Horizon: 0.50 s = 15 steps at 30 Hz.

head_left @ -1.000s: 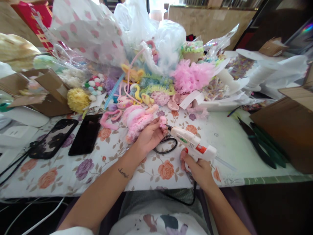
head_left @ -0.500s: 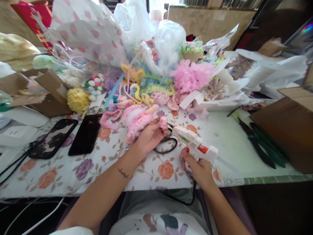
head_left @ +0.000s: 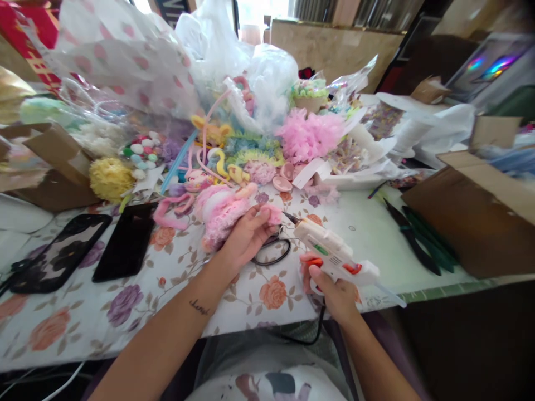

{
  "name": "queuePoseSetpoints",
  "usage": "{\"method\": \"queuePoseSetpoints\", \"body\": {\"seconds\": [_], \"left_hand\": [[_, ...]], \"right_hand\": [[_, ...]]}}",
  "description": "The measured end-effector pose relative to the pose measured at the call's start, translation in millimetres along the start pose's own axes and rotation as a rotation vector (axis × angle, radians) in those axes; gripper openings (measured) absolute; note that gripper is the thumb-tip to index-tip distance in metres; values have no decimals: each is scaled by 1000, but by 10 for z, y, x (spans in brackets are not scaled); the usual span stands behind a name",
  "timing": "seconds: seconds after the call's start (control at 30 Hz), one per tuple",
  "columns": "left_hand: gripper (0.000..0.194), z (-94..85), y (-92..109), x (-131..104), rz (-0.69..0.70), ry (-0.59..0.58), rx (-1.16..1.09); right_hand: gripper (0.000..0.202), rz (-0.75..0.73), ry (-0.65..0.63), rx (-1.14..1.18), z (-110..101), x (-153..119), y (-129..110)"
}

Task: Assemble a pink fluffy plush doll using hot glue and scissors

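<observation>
Between the fingertips of my left hand [head_left: 249,235] is a small fluffy pink piece [head_left: 272,214]. My right hand [head_left: 330,289] is wrapped round the handle of a white hot glue gun [head_left: 326,245], fingers by its orange trigger. The gun's dark nozzle points left, close to the pink piece; whether they touch I cannot tell. A clear glue stick [head_left: 390,295] sticks out of its back end. Beneath my left hand lie black-handled scissors [head_left: 273,253], partly covered. A larger fuzzy pink bundle [head_left: 221,211] rests just behind my left wrist.
Two phones [head_left: 125,242] lie at left on the flowered tablecloth [head_left: 175,312]. Craft supplies, pink ruffled trim [head_left: 311,133] and plastic bags [head_left: 125,61] are heaped across the back. On the right are dark-handled pliers [head_left: 412,236] and a cardboard box [head_left: 463,217].
The camera view has turned to the right, so most things sit further left. The glue gun is tilted more steeply, with its nozzle at the pink piece, which my left hand still holds.
</observation>
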State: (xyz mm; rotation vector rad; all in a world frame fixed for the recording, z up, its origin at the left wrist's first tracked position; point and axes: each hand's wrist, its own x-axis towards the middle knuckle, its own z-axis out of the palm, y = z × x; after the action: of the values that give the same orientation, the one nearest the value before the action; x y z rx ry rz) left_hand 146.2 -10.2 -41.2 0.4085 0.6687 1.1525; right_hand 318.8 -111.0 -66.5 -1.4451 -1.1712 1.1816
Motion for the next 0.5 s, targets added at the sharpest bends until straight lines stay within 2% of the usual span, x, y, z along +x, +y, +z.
{"method": "queuePoseSetpoints", "body": {"seconds": [0.1,0.2,0.3,0.4,0.43,0.5], "left_hand": [[13,-6,-14,0,21,-7,44],[14,1,-14,-18,28,-44,92],[14,14,-8,-40,29,-70,120],[14,16,-6,-55,29,-64,127],[14,14,-6,-58,30,-60,131],[15,6,-6,-59,31,-53,140]], "right_hand": [[33,-51,94,104,-106,9,-83],[30,-102,286,156,-415,87,-202],[32,-96,413,-39,-908,236,-250],[35,75,460,-382,-1374,458,-202],[36,102,460,-513,-1483,544,-177],[35,90,492,-576,-1608,713,-131]]}}
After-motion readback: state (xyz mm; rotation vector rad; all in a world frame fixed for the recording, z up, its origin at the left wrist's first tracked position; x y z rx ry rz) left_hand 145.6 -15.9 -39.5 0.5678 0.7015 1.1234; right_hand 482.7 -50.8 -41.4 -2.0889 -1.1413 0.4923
